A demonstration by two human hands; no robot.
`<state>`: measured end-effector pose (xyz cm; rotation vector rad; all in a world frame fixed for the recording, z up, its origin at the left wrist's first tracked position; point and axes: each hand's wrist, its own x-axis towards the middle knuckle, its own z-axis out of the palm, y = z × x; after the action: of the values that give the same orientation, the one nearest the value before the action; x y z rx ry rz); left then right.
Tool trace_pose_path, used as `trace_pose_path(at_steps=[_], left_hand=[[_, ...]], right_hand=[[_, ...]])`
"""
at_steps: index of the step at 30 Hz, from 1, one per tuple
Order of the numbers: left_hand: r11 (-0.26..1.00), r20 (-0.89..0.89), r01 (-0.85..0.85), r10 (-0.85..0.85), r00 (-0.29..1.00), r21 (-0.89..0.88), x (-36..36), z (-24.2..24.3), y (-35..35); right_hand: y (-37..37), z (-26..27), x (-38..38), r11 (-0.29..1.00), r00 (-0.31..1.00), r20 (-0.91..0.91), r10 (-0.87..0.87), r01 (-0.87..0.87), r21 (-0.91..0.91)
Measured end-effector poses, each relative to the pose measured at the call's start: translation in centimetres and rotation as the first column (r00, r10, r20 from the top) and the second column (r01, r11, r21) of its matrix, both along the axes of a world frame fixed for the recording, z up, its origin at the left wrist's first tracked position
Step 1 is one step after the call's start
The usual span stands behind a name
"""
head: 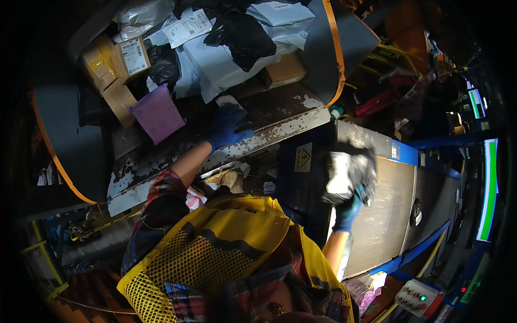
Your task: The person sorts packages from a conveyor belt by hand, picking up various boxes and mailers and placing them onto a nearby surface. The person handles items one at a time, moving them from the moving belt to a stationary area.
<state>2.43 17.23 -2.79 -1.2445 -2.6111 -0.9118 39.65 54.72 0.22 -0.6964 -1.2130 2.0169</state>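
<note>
My right hand (349,213), in a blue glove, grips a black plastic parcel (365,171) with a white label. Both are blurred, held over the near end of a belt conveyor (379,218). My left hand (227,126), also gloved in blue, reaches over the worn metal lip (278,128) of a chute. Its thumb is spread, and its fingers lie in shadow by a small packet with a white face (229,101); whether they grip it I cannot tell. Left of that hand lies a purple parcel (158,114).
White mailers (218,60), a black bag (242,40) and cardboard boxes (131,58) (285,69) pile up in the chute. Orange-edged side walls (334,44) flank it. A control box with buttons (418,298) sits beside the conveyor. Another black parcel (415,212) lies farther along the belt.
</note>
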Motion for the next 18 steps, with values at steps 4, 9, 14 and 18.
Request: trace_pose_path(at_steps=[4, 9, 14, 18], left_hand=[[0.992, 0.084, 0.034, -0.044, 0.996, 0.120, 0.1, -4.4, -1.0], [0.922, 0.063, 0.139, -0.173, 0.983, 0.360, 5.6, -4.5, -1.6], [0.835, -0.069, 0.442, -0.446, 0.893, 0.326, 12.6, -0.2, 0.2], [0.691, -0.154, 0.707, -0.690, 0.707, 0.148, 17.1, 3.5, 2.5]], right_hand=[[8.1, -1.5, 13.5, 0.661, 0.644, 0.417, -0.642, 0.190, 0.726], [8.4, -2.1, 16.7, 0.382, 0.603, 0.144, -0.785, 0.653, -0.654], [-5.9, -1.5, 1.9, 0.923, 0.946, 0.118, 0.303, -0.322, 0.209], [-15.1, 0.9, -7.6, 0.606, 0.685, 0.262, 0.680, -0.726, 0.326]])
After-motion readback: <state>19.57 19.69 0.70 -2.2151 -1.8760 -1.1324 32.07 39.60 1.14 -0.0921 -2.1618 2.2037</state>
